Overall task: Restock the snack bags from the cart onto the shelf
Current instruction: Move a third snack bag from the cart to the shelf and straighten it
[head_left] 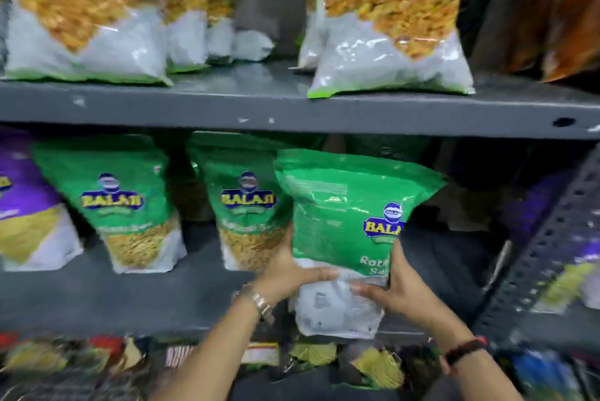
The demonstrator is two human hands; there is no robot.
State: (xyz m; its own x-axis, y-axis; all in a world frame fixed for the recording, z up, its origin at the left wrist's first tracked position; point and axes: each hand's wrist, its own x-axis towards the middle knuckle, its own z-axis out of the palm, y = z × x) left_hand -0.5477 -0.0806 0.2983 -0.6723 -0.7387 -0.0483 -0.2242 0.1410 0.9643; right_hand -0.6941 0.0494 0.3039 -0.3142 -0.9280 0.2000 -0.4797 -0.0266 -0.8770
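A green and white Balaji snack bag (341, 222) stands upright over the front of the middle grey shelf (130, 290), to the right of two matching green bags (246, 205) (126, 202). My left hand (289, 274) grips its lower left side and my right hand (393, 290) grips its lower right side. The bag's bottom edge reaches the shelf's front lip. The cart is out of view.
A purple bag (26, 202) stands at the far left of the middle shelf. The upper shelf (259, 105) holds large green and white bags (389, 27). A perforated grey upright (552, 238) runs at the right. Darker snack packs (373, 365) fill the shelf below.
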